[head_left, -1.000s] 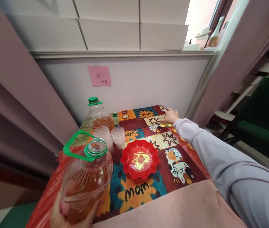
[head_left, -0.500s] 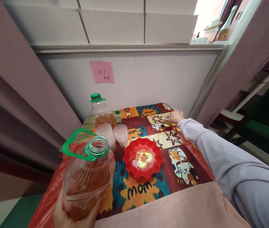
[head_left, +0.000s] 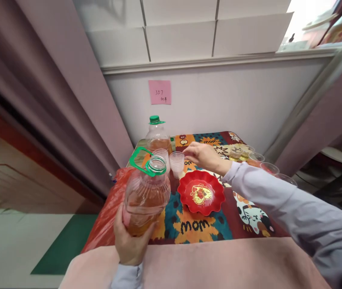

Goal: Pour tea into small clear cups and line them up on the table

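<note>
My left hand (head_left: 132,241) is wrapped round the lower part of a clear plastic jug (head_left: 146,190). This jug has a green handle and an uncapped mouth, and amber liquid shows inside. My right hand (head_left: 202,155) reaches across the table to a short stack of clear plastic cups (head_left: 177,162). Its fingers are bent and a little apart, with the tips at the right side of the stack's rim; no cup is lifted. A taller stack of cups (head_left: 162,154) stands just left, partly hidden by the jug. Below my right hand lies a red scalloped dish (head_left: 201,193) with a gold heart pattern.
Behind the cups stands a second jug (head_left: 158,136) with a green cap. Several clear cups (head_left: 257,157) line the table's right side, the farther ones holding yellowish liquid. A patterned mat (head_left: 195,228) covers the table. A pink note (head_left: 160,92) is on the wall behind.
My right hand has moved left from the cups at the far right edge to the short cup stack. My left hand keeps hold of the jug. The camera has turned left.
</note>
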Tool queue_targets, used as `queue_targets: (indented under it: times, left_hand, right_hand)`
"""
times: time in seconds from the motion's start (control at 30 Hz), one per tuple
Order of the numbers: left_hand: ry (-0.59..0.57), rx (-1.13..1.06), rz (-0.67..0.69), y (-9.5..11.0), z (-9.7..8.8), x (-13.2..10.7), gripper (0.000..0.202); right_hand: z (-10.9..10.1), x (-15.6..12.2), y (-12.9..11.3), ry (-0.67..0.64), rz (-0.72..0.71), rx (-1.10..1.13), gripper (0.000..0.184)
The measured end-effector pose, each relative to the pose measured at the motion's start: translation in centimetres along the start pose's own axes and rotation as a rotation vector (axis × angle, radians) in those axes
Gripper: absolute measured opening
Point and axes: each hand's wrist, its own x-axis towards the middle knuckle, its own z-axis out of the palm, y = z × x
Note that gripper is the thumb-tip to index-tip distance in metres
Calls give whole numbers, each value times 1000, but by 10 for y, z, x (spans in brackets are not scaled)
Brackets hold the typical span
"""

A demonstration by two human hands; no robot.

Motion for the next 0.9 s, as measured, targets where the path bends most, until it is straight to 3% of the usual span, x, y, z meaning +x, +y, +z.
queue_targets:
  times: [0.13, 0.37, 0.6, 0.7, 0.8, 0.9]
  left_hand:
    - [-18, -22, 38, -3, -1, -2, 116]
    - [-6, -33, 68, -10, -2, -2, 119]
    - [-4, -4, 131, -12, -3, -3, 116]
    - [18, -15, 157, -8, -3, -2, 115]
    - [21, -12, 174, -6, -3, -2, 113]
    - [41, 0, 182, -5, -2, -3, 114]
  right_hand:
    - [23, 8, -31, -174, 46, -103, 29]
    - [38, 16, -34, -236, 103, -122, 25]
    - [42, 22, -25, -124, 186, -55, 5]
    - [41, 23, -25, -48, 189, -9, 8]
    - [29, 24, -25, 45, 172, 29, 9]
    - [4, 18, -22, 155, 174, 39, 13]
